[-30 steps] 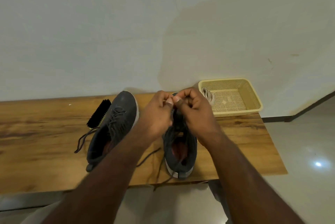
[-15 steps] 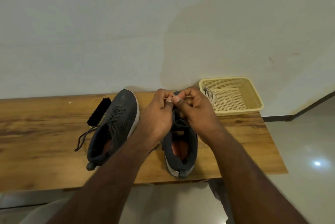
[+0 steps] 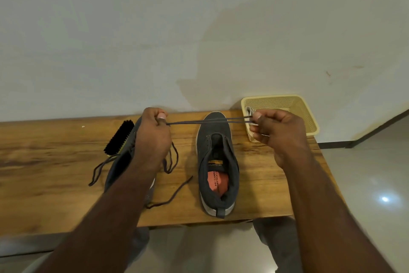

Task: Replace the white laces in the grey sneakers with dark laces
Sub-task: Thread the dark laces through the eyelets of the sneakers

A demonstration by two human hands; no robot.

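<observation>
I've got the left hand (image 3: 155, 134) pinching one end of a dark lace (image 3: 208, 120), and the right hand (image 3: 275, 128) pinching the other end, the doubled strand pulled taut between them. It stretches right above the toe of the unlaced grey sneaker (image 3: 218, 162), which sits on the wooden bench (image 3: 44, 173), heel toward me. Left of that sneaker, my forearm covers most of the laced sneaker (image 3: 120, 162), its dark ends trailing loose. Further left lies a black shoe brush (image 3: 119, 136). Right of the unlaced sneaker, a cream basket (image 3: 307, 115) holds something pale.
</observation>
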